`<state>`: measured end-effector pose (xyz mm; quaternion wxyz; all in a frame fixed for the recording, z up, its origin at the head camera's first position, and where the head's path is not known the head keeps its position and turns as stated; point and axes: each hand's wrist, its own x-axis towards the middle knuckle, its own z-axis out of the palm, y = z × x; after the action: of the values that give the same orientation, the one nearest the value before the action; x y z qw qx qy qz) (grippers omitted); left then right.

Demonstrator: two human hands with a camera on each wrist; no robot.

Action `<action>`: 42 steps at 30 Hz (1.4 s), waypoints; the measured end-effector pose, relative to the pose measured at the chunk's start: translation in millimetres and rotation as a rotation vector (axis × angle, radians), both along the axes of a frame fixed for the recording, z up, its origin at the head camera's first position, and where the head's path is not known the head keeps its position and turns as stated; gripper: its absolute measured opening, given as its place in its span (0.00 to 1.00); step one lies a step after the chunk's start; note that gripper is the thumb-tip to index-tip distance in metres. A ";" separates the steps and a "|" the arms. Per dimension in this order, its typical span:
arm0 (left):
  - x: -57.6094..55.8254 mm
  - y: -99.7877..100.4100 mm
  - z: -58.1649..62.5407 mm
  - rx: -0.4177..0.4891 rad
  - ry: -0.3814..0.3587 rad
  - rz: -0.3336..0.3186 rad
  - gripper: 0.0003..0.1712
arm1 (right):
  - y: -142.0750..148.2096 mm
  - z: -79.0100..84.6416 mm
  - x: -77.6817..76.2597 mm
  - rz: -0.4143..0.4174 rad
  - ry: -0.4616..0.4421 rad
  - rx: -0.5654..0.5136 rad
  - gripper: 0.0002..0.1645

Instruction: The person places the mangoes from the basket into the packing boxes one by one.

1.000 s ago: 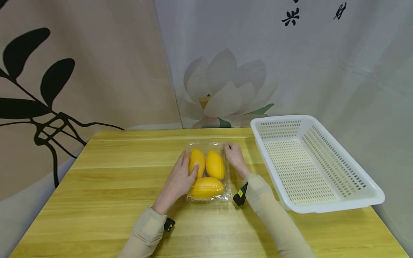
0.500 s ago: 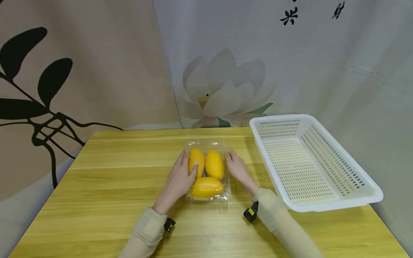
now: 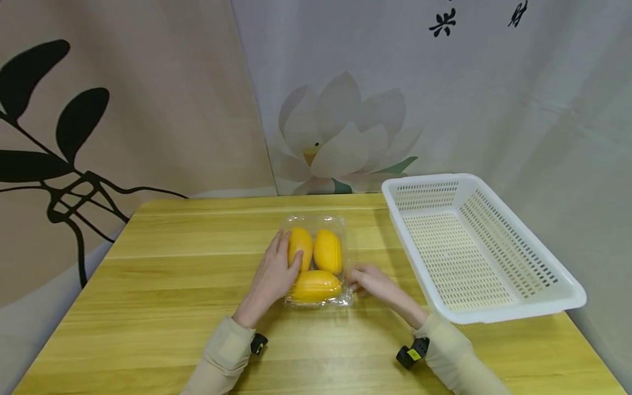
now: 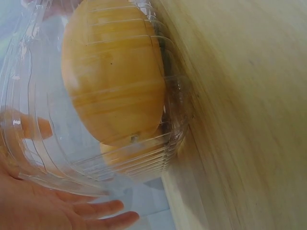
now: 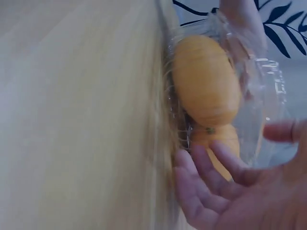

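A clear plastic clamshell box point(image 3: 318, 221) with three yellow mangoes point(image 3: 328, 251) inside lies on the wooden table, its lid down. My left hand point(image 3: 273, 274) rests on the left side of the box, thumb over the lid and fingers stretched along the far side. In the left wrist view its fingers point(image 4: 103, 209) are straight beside the ribbed plastic. My right hand point(image 3: 372, 282) is at the right side of the box, near the front corner. In the right wrist view its fingers point(image 5: 206, 179) bend loosely by the box wall, the thumb standing apart from them.
A white perforated plastic basket point(image 3: 513, 316) stands at the right of the table point(image 3: 148, 296), reaching past its right edge. Behind the table hangs a cloth backdrop point(image 3: 197, 99) with printed leaves and a flower.
My right hand has slid toward me along the right side of the box, from the far corner to near the front corner. The left hand and the box stay in place.
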<state>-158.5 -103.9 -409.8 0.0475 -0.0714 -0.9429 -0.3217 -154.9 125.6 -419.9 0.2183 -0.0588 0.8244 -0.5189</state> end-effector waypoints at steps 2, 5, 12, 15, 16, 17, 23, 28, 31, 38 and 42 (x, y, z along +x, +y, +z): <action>-1.8 -2.4 -1.3 0.003 0.003 -0.007 0.35 | 3.3 1.2 2.5 0.082 -0.016 -0.010 0.15; -4.4 -5.6 -3.2 0.004 -0.010 -0.013 0.36 | 6.7 1.6 3.8 0.181 -0.035 -0.014 0.13; -10.1 -12.9 -7.4 0.014 -0.040 -0.036 0.36 | 4.4 -1.4 0.9 0.279 -0.090 -0.040 0.13; -9.9 -11.9 -7.3 0.012 -0.028 -0.036 0.36 | 4.9 -0.8 1.2 0.306 -0.085 -0.052 0.14; -9.8 -11.6 -7.3 0.012 -0.023 -0.035 0.36 | 5.1 -0.2 1.7 0.310 -0.080 -0.050 0.14; -9.6 -11.3 -7.3 0.010 -0.019 -0.034 0.36 | 5.3 0.2 2.2 0.314 -0.072 -0.045 0.14; -9.6 -11.2 -8.2 0.016 -0.007 -0.039 0.36 | 5.9 1.5 4.3 0.311 -0.054 -0.031 0.15; -10.1 -11.9 -8.0 0.012 -0.026 -0.042 0.36 | 7.1 -2.3 4.7 0.320 -0.080 -0.076 0.15; -10.3 -12.2 -7.6 0.015 -0.036 -0.045 0.36 | 7.6 -5.4 4.4 0.347 -0.097 -0.103 0.16; -11.0 -11.9 -9.8 0.012 -0.006 -0.042 0.35 | 7.3 -6.8 3.6 0.376 -0.089 -0.103 0.17; -10.5 -11.5 -10.3 0.016 0.013 -0.039 0.35 | 5.7 -6.4 3.7 0.354 -0.073 -0.097 0.17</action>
<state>-169.1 -115.4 -420.1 0.0478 -0.0912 -0.9385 -0.3296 -151.3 131.4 -426.3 0.3329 -0.1945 0.7667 -0.5133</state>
